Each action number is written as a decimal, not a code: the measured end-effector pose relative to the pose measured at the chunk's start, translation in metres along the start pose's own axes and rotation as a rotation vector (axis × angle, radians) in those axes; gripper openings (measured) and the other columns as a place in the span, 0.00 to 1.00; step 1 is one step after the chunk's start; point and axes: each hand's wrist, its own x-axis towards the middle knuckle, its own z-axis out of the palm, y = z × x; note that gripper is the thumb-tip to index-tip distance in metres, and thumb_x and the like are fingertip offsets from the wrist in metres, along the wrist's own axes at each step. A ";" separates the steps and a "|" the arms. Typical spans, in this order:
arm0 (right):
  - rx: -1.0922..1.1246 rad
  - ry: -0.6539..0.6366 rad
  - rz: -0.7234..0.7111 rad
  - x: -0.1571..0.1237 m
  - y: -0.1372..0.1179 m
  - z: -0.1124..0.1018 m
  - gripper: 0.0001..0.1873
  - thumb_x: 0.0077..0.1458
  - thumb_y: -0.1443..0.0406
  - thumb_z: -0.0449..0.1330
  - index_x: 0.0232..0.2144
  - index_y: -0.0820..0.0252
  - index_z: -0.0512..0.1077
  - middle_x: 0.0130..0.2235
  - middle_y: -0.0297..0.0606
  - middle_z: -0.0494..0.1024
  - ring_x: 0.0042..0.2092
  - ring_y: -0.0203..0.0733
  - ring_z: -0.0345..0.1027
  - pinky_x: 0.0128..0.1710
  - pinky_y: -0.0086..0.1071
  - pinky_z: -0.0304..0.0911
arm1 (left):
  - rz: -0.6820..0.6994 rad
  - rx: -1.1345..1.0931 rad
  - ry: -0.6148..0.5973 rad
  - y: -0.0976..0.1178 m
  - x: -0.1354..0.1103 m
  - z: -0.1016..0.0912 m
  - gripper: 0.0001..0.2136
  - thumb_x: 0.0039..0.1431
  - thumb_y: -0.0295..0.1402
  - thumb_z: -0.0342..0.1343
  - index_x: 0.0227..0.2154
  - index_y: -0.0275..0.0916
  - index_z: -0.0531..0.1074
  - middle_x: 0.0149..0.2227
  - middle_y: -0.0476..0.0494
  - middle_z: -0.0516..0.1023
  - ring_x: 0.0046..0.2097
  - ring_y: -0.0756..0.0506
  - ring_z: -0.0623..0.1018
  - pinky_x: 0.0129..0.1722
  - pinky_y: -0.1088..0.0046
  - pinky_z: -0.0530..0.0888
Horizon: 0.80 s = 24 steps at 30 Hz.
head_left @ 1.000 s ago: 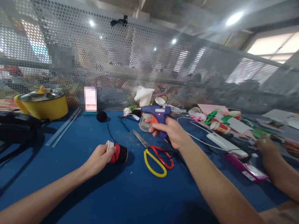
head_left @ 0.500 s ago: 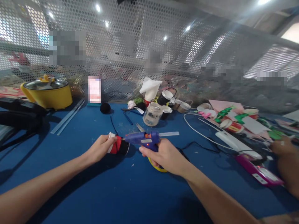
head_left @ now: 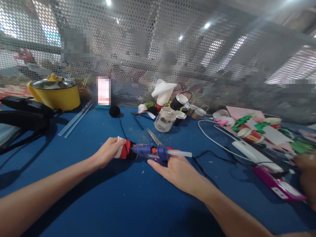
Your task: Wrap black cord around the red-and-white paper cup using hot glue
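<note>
My left hand [head_left: 108, 152] is closed on a red and white paper cup [head_left: 125, 148] that lies on its side, its far part wrapped in black yarn. A black strand runs from the cup up to a ball of black yarn [head_left: 115, 111]. Held in my right hand [head_left: 176, 168] is a blue hot glue gun [head_left: 148, 149] with a clear glue stick [head_left: 181, 153] poking out its back. The gun's nozzle is at the cup's wrapped side; whether it touches, I cannot tell. Scissors [head_left: 154, 136] lie just behind the gun, their handles mostly hidden.
A glass jar [head_left: 165, 121] and several yarn-wrapped cups stand behind the hands. On the left are a yellow pot [head_left: 58, 97], spare glue sticks [head_left: 76, 118] and a phone [head_left: 103, 91]. A purple power strip [head_left: 277, 184], cables and another person's hand [head_left: 307, 168] are at the right.
The glue gun has turned in my right hand so its top faces me more, and its nozzle sits further over the black yarn. My left hand keeps its hold on the cup.
</note>
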 end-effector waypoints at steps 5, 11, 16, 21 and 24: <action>-0.051 0.045 -0.053 -0.002 -0.001 0.002 0.09 0.48 0.62 0.50 0.23 0.60 0.65 0.23 0.34 0.70 0.25 0.36 0.63 0.24 0.27 0.58 | -0.010 -0.041 0.010 -0.001 0.000 0.001 0.13 0.42 0.39 0.45 0.20 0.33 0.67 0.17 0.50 0.66 0.19 0.51 0.64 0.19 0.77 0.57; -0.090 0.027 -0.061 -0.003 -0.005 0.000 0.07 0.47 0.62 0.51 0.26 0.58 0.66 0.25 0.35 0.72 0.25 0.37 0.65 0.24 0.27 0.59 | -0.020 -0.088 -0.014 -0.006 0.003 0.002 0.12 0.44 0.39 0.45 0.19 0.34 0.64 0.16 0.52 0.63 0.19 0.53 0.62 0.20 0.77 0.58; -0.088 0.003 -0.052 -0.003 -0.005 0.000 0.08 0.48 0.62 0.50 0.27 0.60 0.66 0.25 0.36 0.72 0.26 0.39 0.66 0.25 0.28 0.59 | -0.016 -0.087 -0.017 -0.007 0.004 0.002 0.12 0.44 0.39 0.45 0.19 0.34 0.64 0.16 0.52 0.63 0.19 0.52 0.63 0.20 0.77 0.59; -0.058 0.005 -0.056 -0.003 -0.005 -0.001 0.06 0.47 0.63 0.51 0.26 0.59 0.65 0.23 0.34 0.71 0.24 0.36 0.64 0.21 0.27 0.57 | -0.034 -0.085 -0.008 -0.004 0.002 0.003 0.11 0.44 0.38 0.45 0.19 0.34 0.64 0.16 0.52 0.63 0.19 0.53 0.62 0.19 0.77 0.58; -0.057 -0.001 -0.042 -0.003 -0.006 -0.002 0.05 0.47 0.63 0.51 0.23 0.58 0.64 0.21 0.32 0.70 0.23 0.35 0.64 0.21 0.25 0.56 | -0.031 -0.088 -0.001 -0.005 0.003 0.004 0.12 0.44 0.39 0.45 0.18 0.34 0.63 0.15 0.53 0.62 0.18 0.53 0.62 0.18 0.77 0.57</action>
